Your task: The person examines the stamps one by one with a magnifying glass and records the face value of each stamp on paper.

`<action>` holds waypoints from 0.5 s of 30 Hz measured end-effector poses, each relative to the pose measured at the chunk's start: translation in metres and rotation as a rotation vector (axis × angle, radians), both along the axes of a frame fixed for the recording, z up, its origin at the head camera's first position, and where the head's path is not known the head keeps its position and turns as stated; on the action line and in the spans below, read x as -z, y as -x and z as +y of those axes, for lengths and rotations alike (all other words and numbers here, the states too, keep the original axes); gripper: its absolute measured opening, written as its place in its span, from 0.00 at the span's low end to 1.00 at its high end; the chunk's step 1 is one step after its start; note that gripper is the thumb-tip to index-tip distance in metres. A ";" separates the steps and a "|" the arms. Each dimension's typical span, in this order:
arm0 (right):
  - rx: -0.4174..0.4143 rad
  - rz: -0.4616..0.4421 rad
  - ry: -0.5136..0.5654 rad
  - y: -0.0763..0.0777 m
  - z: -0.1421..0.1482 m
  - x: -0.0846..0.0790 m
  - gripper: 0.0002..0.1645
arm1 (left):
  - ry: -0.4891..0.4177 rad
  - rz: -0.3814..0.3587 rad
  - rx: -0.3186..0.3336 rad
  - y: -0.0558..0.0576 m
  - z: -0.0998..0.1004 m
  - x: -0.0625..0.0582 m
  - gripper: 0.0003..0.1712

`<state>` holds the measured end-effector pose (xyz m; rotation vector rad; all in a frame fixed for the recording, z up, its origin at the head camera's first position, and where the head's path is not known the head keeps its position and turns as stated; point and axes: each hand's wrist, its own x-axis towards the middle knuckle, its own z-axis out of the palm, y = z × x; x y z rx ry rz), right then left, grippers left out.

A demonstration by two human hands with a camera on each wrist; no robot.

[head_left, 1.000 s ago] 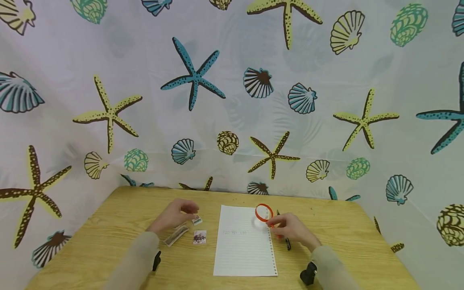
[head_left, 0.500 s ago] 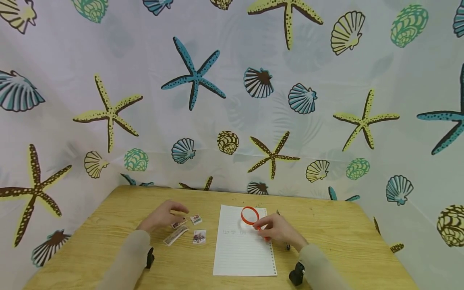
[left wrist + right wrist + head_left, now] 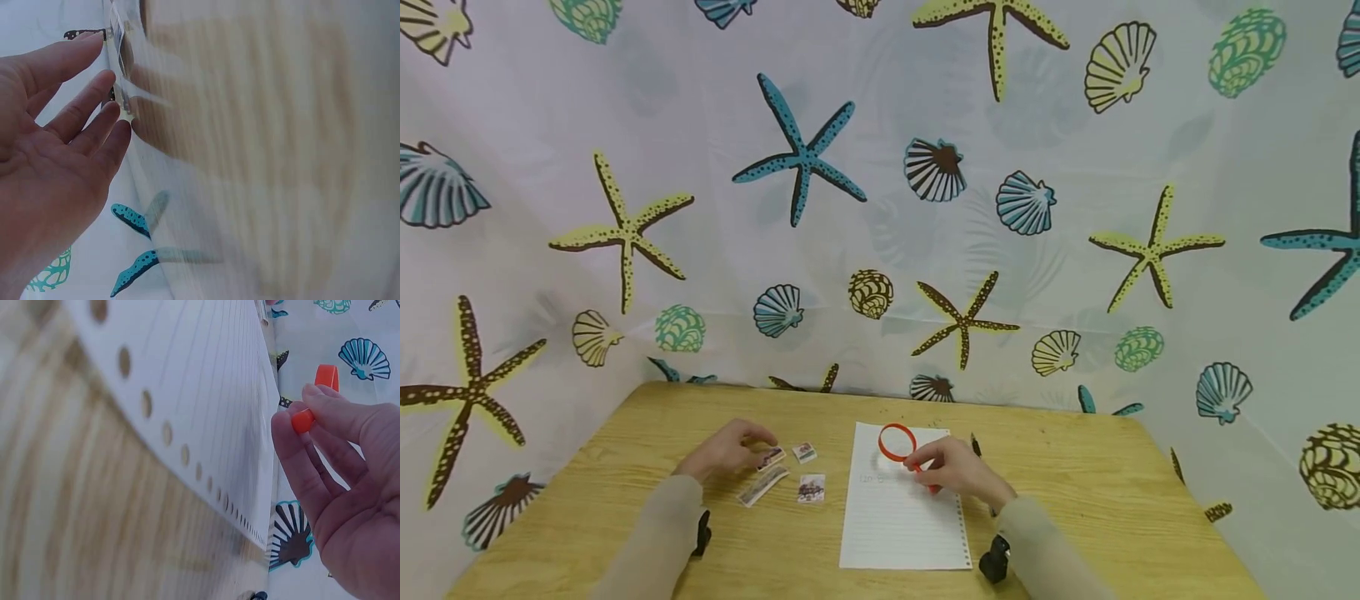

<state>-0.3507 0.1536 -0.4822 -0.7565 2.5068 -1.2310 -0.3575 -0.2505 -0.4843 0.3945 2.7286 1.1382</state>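
Note:
My right hand [image 3: 955, 467] pinches the handle of a red magnifying glass [image 3: 897, 442], its round lens held over the upper part of a lined sheet of paper [image 3: 898, 533]. In the right wrist view, thumb and fingers close round the orange-red handle end [image 3: 303, 421]. At the left, the fingers of my left hand [image 3: 726, 450] reach over a small stamp-like picture [image 3: 772, 457], partly hidden by them. The left wrist view shows this hand [image 3: 62, 125] with loosely bent fingers. Beside it lie a long narrow stamp-like strip [image 3: 763, 486], a small one [image 3: 803, 452] and a squarish one [image 3: 811, 488].
A black pen [image 3: 976, 446] lies right of the paper, partly behind my right hand. Handwritten figures [image 3: 872, 479] stand on the sheet. Small dark specks lie behind the paper on the wooden table [image 3: 1075, 483]. A curtain [image 3: 865, 233] with shells and starfish hangs behind.
My right hand has carried the magnifying glass left, from the paper's right edge to over the sheet. My left hand has drawn back left, from the small stamp-like picture to the one beside it.

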 end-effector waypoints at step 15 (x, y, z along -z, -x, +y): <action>-0.061 0.008 -0.029 0.003 -0.038 0.000 0.12 | -0.001 -0.090 0.019 0.004 -0.014 0.008 0.20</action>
